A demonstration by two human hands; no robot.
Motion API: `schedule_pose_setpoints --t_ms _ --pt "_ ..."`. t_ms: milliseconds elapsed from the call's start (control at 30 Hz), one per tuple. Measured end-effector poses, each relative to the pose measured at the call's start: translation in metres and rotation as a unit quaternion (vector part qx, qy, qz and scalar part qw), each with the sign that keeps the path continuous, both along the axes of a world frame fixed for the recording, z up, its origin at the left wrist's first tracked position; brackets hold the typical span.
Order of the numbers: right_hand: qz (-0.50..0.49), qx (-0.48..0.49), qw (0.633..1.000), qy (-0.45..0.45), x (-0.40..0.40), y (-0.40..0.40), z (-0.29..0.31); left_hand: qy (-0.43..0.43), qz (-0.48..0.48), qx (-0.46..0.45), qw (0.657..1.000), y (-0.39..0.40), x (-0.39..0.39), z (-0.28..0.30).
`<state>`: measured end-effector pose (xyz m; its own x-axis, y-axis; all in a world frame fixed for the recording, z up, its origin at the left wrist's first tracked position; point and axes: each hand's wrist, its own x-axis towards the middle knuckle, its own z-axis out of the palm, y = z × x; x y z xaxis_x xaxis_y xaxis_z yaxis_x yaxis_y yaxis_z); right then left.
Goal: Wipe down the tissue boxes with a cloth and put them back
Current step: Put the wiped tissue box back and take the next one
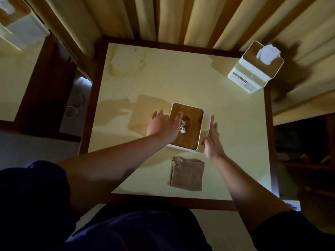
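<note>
A white tissue box with a wooden lid [192,122] stands in the middle of the glossy table [145,73]. My left hand [163,125] rests against its left side, thumb lying on the lid beside the slot. My right hand [213,140] is flat against the box's right side, fingers straight. A folded brown cloth [186,173] lies on the table just in front of the box, with neither hand on it. A second tissue box [253,69], with a white tissue sticking out of its top, stands at the table's far right corner.
Curtains [163,19] hang right behind the table. A dark wooden frame edges the tabletop. Another pale surface with a dark edge [21,57] lies to the left. My dark-clothed knees [137,230] are at the table's near edge.
</note>
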<state>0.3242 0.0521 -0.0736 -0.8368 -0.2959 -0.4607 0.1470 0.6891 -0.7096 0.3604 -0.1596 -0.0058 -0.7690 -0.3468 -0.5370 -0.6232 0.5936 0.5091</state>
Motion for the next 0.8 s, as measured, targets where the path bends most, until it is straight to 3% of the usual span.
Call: schedule_pose_setpoints --t_ms 233,367,533,700,800 --pt "0.030 -0.001 0.999 0.038 -0.021 0.028 -0.025 0.009 -0.010 -0.018 1.000 0.017 -0.002 -0.012" --pt "0.028 -0.009 0.985 0.171 -0.003 0.043 -0.008 0.036 -0.023 -0.032 0.999 0.003 0.035 -0.022" --pt "0.177 0.026 0.915 0.362 0.051 0.063 0.013 0.030 0.019 -0.055 0.998 -0.029 0.113 -0.036" --pt "0.371 0.059 0.855 0.359 0.109 0.067 -0.025 -0.005 0.006 -0.076 0.997 -0.067 0.197 -0.054" --pt "0.419 0.102 0.845 0.317 0.123 0.051 -0.045 -0.010 -0.054 -0.110 0.992 -0.097 0.239 -0.065"
